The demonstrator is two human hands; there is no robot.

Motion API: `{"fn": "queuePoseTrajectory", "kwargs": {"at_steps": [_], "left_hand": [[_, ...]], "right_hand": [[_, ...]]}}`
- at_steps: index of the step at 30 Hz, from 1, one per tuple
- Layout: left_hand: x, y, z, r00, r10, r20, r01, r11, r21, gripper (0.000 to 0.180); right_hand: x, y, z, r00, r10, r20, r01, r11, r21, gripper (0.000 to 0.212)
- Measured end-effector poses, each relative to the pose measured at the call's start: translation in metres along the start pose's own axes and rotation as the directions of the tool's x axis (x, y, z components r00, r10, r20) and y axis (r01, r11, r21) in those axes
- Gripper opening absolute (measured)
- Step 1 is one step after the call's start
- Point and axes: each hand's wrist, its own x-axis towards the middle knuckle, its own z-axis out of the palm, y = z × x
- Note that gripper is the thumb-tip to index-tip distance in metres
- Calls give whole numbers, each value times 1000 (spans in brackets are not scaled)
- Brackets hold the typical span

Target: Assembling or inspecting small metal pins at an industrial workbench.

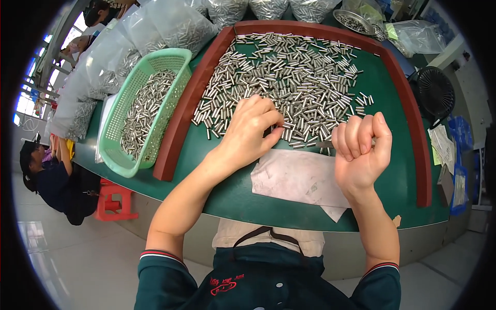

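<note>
A wide spread of small metal pins [289, 77] lies on the green tabletop [227, 194]. At the near edge of that spread is my left hand [250, 126], back upward, fingers curled down among the pins and thumb close to the index finger. Whatever it grips is hidden beneath it. My right hand [362, 147] is closed with its fingers folded to the palm, over the right end of a stained white cloth [297, 178]. Its contents, if any, do not show. The cloth lies flat between my hands, just nearer than the pins.
A dark red frame [178, 126] borders the pins on three sides. Left of it stands a green basket [121, 164] holding more pins. Bags of pins [178, 26] line the back and left. A black fan [435, 93] stands right; a person [57, 175] sits near a red stool [114, 199].
</note>
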Motion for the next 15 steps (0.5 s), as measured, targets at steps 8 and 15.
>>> {"fn": "queuePoseTrajectory", "kwargs": {"at_steps": [8,15], "left_hand": [[1,-2,3,996,-65,64,65,998,3,14],[1,-2,5,992,-103,78,100,994,40,15]], "right_hand": [[-4,9,0,999,42,33,-41,999,-24,42],[-2,11,0,999,27,32,-26,999,-26,43]]}}
